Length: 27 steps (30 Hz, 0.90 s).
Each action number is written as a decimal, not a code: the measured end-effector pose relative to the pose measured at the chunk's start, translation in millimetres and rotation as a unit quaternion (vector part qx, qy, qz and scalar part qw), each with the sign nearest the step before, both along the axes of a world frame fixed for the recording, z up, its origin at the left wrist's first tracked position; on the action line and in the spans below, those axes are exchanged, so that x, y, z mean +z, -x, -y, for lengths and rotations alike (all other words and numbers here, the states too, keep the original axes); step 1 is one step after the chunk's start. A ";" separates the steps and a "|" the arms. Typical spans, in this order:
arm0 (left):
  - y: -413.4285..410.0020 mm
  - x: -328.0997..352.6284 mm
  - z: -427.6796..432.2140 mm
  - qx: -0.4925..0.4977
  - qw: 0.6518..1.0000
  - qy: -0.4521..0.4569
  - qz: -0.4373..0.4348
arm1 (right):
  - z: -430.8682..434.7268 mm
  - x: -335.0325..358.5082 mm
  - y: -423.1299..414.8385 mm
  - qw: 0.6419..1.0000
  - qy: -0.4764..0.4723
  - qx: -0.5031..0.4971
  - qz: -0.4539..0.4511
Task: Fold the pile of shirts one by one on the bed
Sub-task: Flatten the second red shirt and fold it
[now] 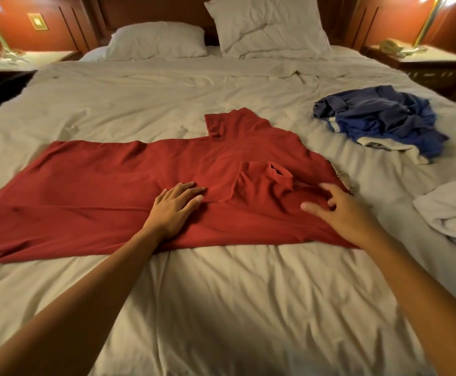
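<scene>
A red shirt [107, 185] lies spread sideways across the white bed [221, 294], its hem to the left and its collar end to the right. One sleeve [262, 180] is folded in over the body; the other sleeve [229, 123] points toward the pillows. My left hand [175, 207] presses flat on the shirt's middle with straight fingers. My right hand [338, 210] is over the shirt near the collar edge, fingers spread and slightly bent, touching the cloth. A crumpled pile of blue shirts [378, 118] with a white piece under it lies to the far right.
Two white pillows [156, 40] stand at the headboard. A white cloth [454, 210] is bunched at the bed's right edge. Nightstands with lamps flank the bed, left [18, 59] and right [424, 58]. A dark object [1, 88] sits at the left edge.
</scene>
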<state>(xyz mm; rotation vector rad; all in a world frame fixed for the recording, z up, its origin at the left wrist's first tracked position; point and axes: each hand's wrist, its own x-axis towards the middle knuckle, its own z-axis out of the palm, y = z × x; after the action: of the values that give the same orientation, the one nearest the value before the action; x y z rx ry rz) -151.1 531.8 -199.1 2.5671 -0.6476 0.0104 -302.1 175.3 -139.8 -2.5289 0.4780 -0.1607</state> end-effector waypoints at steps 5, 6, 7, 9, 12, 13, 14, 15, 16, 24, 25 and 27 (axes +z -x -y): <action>0.0 0.6 -0.1 0.002 1.000 -0.004 0.001 | 22.0 1.0 5.1 0.997 -0.008 0.030 0.071; -0.4 0.0 -0.3 0.002 1.000 -0.004 -0.001 | 28.3 1.7 1.7 0.995 -0.004 0.026 0.096; -1.0 -0.7 -0.5 0.002 1.000 -0.004 0.001 | 34.7 2.3 -2.1 0.993 0.007 0.024 0.115; -1.9 -2.7 -1.0 0.004 1.000 -0.003 0.005 | 44.3 7.4 -9.3 0.992 0.025 0.024 0.124; -2.7 -4.3 -0.3 0.006 1.000 0.003 0.004 | 51.3 17.3 -11.1 0.998 0.021 0.012 0.063; -2.6 -4.0 0.1 0.006 1.000 0.004 0.006 | 50.9 19.2 -6.4 1.000 0.012 0.008 0.028; -2.5 -3.6 0.3 0.006 1.000 0.005 0.008 | 49.5 18.7 1.4 1.000 0.000 0.008 0.001; -2.0 -3.0 0.4 0.007 1.000 0.004 0.010 | 45.7 16.7 11.0 1.000 -0.017 0.012 -0.007; -1.5 -2.9 0.1 0.010 1.000 0.005 0.010 | 40.4 12.9 21.5 0.999 -0.039 0.023 0.001; 2.0 0.8 0.0 0.012 1.000 0.003 0.009 | 37.1 -0.5 48.4 0.984 -0.141 0.033 0.107; 2.6 1.6 0.3 0.013 1.000 0.001 0.007 | 41.9 -0.5 46.3 0.986 -0.133 0.039 0.092; 2.9 3.2 1.0 0.015 1.000 -0.001 0.005 | 50.8 0.5 41.8 0.994 -0.082 0.058 0.039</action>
<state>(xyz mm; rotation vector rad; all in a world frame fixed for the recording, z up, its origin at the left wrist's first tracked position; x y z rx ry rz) -154.0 530.8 -195.9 2.5805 -0.6133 0.0332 -343.8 124.6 -139.3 -2.3727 0.3003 -0.1700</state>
